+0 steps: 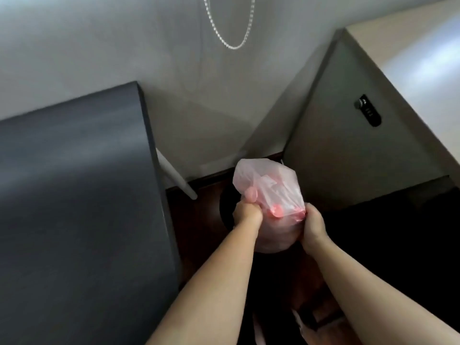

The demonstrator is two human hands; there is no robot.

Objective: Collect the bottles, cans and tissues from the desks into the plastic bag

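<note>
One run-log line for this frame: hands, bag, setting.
left hand: grips plastic bag | right hand: grips plastic bag | contents: red caps show through | setting: between dark desk and pale cabinet

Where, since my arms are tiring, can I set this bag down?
The dark desk left of the bag shows a wide bare top, from the wall to its right edge. The pale cabinet top on the right is bare too. The floor gap between them is tight: a white leg and a dark round thing crowd it.
</note>
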